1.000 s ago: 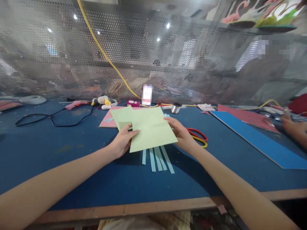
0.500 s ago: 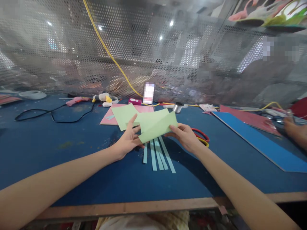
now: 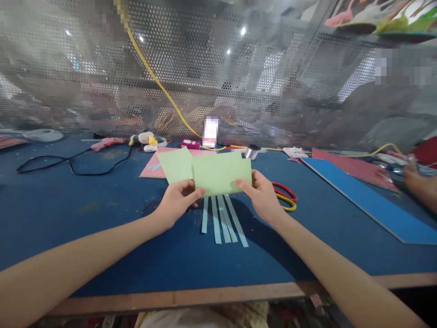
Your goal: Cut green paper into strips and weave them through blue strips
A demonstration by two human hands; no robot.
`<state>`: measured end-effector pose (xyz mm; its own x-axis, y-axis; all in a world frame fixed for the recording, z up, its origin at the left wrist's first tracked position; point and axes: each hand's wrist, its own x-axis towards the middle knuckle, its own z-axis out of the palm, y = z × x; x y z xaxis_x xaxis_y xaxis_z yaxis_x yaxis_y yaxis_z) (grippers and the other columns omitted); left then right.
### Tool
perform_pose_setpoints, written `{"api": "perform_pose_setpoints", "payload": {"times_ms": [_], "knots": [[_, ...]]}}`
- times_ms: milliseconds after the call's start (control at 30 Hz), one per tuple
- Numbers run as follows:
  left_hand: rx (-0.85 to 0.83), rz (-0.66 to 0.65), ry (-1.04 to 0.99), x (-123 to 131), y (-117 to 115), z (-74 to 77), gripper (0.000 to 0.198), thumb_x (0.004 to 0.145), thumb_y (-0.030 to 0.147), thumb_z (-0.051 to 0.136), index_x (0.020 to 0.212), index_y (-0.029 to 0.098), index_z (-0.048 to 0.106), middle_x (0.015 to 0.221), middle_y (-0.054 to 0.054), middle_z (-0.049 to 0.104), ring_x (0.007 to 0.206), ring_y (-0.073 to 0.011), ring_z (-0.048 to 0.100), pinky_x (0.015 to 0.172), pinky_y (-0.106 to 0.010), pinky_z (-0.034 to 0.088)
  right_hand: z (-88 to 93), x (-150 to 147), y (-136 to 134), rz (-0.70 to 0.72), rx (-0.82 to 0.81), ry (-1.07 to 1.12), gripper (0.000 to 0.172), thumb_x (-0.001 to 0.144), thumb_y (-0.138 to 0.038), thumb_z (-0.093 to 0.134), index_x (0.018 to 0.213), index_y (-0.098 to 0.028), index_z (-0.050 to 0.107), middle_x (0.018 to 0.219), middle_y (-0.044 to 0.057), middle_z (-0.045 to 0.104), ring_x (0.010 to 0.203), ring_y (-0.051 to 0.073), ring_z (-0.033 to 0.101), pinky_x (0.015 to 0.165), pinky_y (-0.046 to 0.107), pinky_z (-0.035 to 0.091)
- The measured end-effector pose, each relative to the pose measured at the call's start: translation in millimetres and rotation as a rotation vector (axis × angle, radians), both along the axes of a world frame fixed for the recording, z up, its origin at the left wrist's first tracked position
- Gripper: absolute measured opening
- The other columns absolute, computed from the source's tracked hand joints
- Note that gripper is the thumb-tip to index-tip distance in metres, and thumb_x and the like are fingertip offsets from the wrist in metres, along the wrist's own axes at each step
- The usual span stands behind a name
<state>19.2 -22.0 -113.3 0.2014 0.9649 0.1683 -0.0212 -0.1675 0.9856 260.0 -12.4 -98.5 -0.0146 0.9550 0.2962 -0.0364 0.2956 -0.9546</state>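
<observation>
A light green sheet of paper (image 3: 221,175) is held up between both hands above the blue tabletop. My left hand (image 3: 179,200) pinches its lower left corner, thumb in front. My right hand (image 3: 261,193) grips the right edge, with the thumb on the front face and the fingers behind. Another green sheet (image 3: 175,165) rests on a pink sheet (image 3: 148,169) behind my left hand. Below the held paper lie several narrow light blue paper strips (image 3: 223,223), their far ends hidden by it. Scissors with red and yellow handles (image 3: 287,197) lie beside my right hand, blades hidden.
A blue board (image 3: 368,200) and a red sheet (image 3: 355,168) lie to the right, near another person's hand (image 3: 418,182). Toward the back are a silver spool (image 3: 252,151), a magenta box (image 3: 190,144) and a pink glue gun (image 3: 107,143) with black cord. Perforated metal mesh (image 3: 221,82) stands behind.
The held green paper has turned level and faces me more squarely. My left hand has gone from spread fingers at its edge to a pinch with the thumb in front.
</observation>
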Motion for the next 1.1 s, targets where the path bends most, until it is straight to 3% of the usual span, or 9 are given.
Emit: {"api": "perform_pose_setpoints", "payload": {"times_ms": [67, 167, 367, 467, 533, 600, 833, 1000, 1100], "knots": [[0.0, 0.009, 0.0, 0.3, 1.0, -0.6, 0.036, 0.076, 0.045, 0.076, 0.091, 0.017, 0.061, 0.082, -0.003, 0.069, 0.071, -0.0148, 0.062, 0.055, -0.023, 0.052, 0.8, 0.4, -0.4, 0.001, 0.016, -0.019, 0.035, 0.079, -0.035, 0.078, 0.106, -0.022, 0.062, 0.099, 0.002, 0.072, 0.089, 0.019, 0.066, 0.078, 0.031, 0.054], [0.001, 0.049, -0.004, 0.3, 2.8, -1.8, 0.056, 0.075, 0.04, 0.079, 0.117, 0.02, 0.048, 0.08, 0.0, 0.07, 0.071, -0.0155, 0.063, 0.057, -0.024, 0.053, 2.8, 0.4, -1.1, 0.002, 0.027, -0.05, 0.041, 0.078, -0.035, 0.078, 0.111, -0.024, 0.056, 0.095, 0.002, 0.073, 0.088, 0.02, 0.067, 0.078, 0.033, 0.055], [0.018, 0.122, 0.045, -2.5, 6.2, -5.1, 0.089, 0.077, 0.041, 0.078, 0.148, 0.02, 0.029, 0.09, -0.005, 0.073, 0.087, -0.0213, 0.069, 0.073, -0.032, 0.054, 9.1, -3.9, -5.0, -0.008, -0.008, -0.034, 0.083, 0.074, -0.032, 0.081, 0.143, -0.024, 0.036, 0.101, 0.005, 0.075, 0.092, 0.024, 0.07, 0.085, 0.04, 0.056], [0.007, 0.077, 0.044, -2.4, 5.4, -4.9, 0.079, 0.078, 0.042, 0.077, 0.143, 0.016, 0.04, 0.092, -0.007, 0.074, 0.088, -0.0233, 0.07, 0.079, -0.035, 0.054, 9.1, -4.7, -5.4, 0.014, -0.02, -0.029, 0.065, 0.075, -0.035, 0.08, 0.134, -0.021, 0.054, 0.101, 0.006, 0.076, 0.094, 0.024, 0.07, 0.089, 0.04, 0.054], [-0.003, 0.01, 0.001, -1.2, 2.9, -3.0, 0.065, 0.078, 0.043, 0.076, 0.131, 0.016, 0.051, 0.096, -0.009, 0.074, 0.09, -0.024, 0.07, 0.08, -0.035, 0.054, 7.8, -4.0, -4.4, 0.001, -0.047, -0.006, 0.042, 0.076, -0.038, 0.079, 0.112, -0.019, 0.069, 0.098, 0.006, 0.076, 0.091, 0.023, 0.07, 0.087, 0.037, 0.054], [-0.013, -0.034, -0.064, -0.1, -0.9, -0.2, 0.056, 0.079, 0.043, 0.076, 0.123, 0.016, 0.055, 0.1, -0.01, 0.074, 0.092, -0.0241, 0.069, 0.077, -0.033, 0.055, 7.0, -2.3, -3.2, -0.017, -0.095, 0.035, 0.03, 0.074, -0.04, 0.081, 0.095, -0.019, 0.075, 0.092, 0.006, 0.077, 0.085, 0.021, 0.07, 0.082, 0.033, 0.054], [0.037, 0.009, -0.08, -2.8, -14.2, 9.5, 0.055, 0.077, 0.04, 0.078, 0.123, 0.019, 0.057, 0.099, -0.006, 0.071, 0.083, -0.019, 0.069, 0.068, -0.026, 0.054, 11.0, 3.6, -4.5, 0.022, -0.194, -0.109, 0.037, 0.065, -0.044, 0.086, 0.085, -0.014, 0.077, 0.081, 0.007, 0.075, 0.067, 0.018, 0.064, 0.062, 0.03, 0.05], [-0.115, -0.185, -0.063, -1.7, -16.0, 12.2, 0.062, 0.076, 0.039, 0.079, 0.131, 0.018, 0.057, 0.1, -0.008, 0.074, 0.088, -0.023, 0.071, 0.074, -0.03, 0.056, 16.2, 3.1, -9.0, 0.045, -0.185, -0.229, 0.037, 0.066, -0.046, 0.085, 0.082, -0.014, 0.076, 0.076, 0.006, 0.073, 0.063, 0.017, 0.062, 0.056, 0.029, 0.047], [-0.156, -0.216, -0.062, 2.6, -15.3, 8.7, 0.056, 0.074, 0.04, 0.081, 0.121, 0.015, 0.063, 0.102, -0.01, 0.075, 0.092, -0.0249, 0.071, 0.078, -0.032, 0.056, 19.9, 3.6, -8.9, -0.003, -0.167, -0.1, 0.046, 0.067, -0.05, 0.083, 0.097, -0.017, 0.073, 0.087, 0.007, 0.074, 0.072, 0.019, 0.065, 0.061, 0.029, 0.052]]}}
